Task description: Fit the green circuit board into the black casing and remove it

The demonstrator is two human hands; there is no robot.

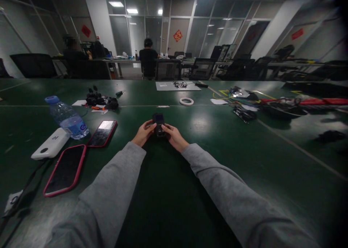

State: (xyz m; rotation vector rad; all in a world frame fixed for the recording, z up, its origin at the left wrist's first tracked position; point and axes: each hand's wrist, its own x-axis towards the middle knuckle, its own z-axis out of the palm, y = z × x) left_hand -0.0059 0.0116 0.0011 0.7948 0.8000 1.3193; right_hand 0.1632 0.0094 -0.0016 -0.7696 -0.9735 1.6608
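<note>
A small black handheld device (158, 118) with a dark screen on its upper part and keys below stands at the middle of the view, just over or on the green table (176, 190). From the left, my left hand (144, 132) grips it, thumb on its front beside the keys. My right hand (175, 136) closes on the opposite side, its thumb also against the front. The fingers behind the device are partly hidden. Whether its lower end touches the tabletop, I cannot tell.
Left of my arms lie two red-edged phones (66, 170) (102, 133), a white power bank (51, 145) with a cable, and a water bottle (67, 118). Farther off are black parts (101, 100), a white ring (186, 101), a grey board (165, 86) and cables (288, 108).
</note>
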